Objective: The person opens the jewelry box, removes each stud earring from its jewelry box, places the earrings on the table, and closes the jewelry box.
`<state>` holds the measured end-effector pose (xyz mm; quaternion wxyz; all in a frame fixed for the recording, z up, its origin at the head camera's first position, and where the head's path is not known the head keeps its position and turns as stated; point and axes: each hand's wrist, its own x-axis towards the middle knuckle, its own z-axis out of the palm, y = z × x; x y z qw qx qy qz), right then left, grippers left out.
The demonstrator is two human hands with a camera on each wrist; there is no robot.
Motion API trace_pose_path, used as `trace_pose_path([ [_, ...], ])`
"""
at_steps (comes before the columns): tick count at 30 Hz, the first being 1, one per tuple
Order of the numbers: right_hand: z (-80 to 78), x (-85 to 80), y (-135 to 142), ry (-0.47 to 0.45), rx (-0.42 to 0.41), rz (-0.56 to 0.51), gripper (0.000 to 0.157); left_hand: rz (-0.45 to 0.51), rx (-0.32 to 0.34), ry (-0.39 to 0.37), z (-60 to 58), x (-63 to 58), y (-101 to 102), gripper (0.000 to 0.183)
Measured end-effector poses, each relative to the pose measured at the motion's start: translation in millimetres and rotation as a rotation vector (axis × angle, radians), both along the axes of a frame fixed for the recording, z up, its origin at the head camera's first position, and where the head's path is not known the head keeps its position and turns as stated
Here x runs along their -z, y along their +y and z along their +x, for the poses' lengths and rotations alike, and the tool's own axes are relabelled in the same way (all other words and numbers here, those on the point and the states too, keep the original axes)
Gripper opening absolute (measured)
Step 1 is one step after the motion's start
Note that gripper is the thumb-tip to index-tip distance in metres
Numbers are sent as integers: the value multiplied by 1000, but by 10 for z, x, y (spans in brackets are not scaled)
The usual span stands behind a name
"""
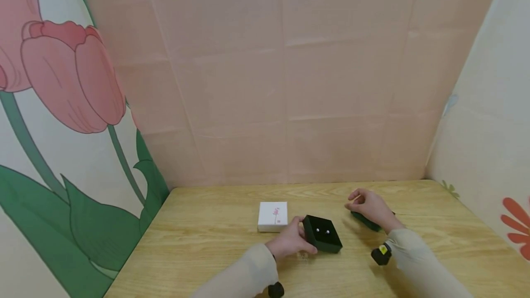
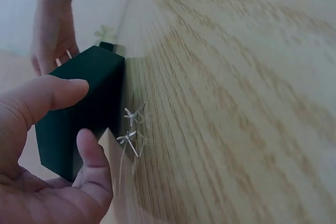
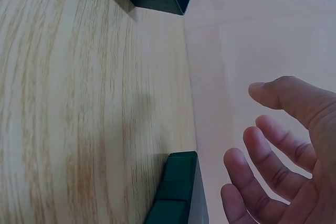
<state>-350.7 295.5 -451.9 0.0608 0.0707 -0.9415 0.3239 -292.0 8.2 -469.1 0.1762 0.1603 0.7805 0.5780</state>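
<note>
My left hand grips a dark green jewellery box by its left side, the thumb along one wall in the left wrist view. Two small pale studs sit in its black insert, and the box is tilted. Beside this hand, two silvery star-shaped pieces with thin stems, one of them a small earring-like piece, lie on the table. My right hand hovers with loosely bent fingers and nothing in them. Below it lies a green box lid, partly hidden by the hand in the head view.
A white box with a pink flower print stands just left of the green box. The wooden table meets a pinkish cloth backdrop behind, with painted walls on both sides.
</note>
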Motion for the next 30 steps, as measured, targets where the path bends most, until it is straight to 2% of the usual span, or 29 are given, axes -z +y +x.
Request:
trace_pose_path([
  [5,5,-6,-11,7,-3,3,32,-72,-6,36,-30,36,19,89],
  [12,5,-14,-12,-6,-3,-4,35,-151,-5,87,-42,29,40,85],
  [30,44,-36,-51,-11,-26,-12,40,-258,4,124,-51,35,72,77],
])
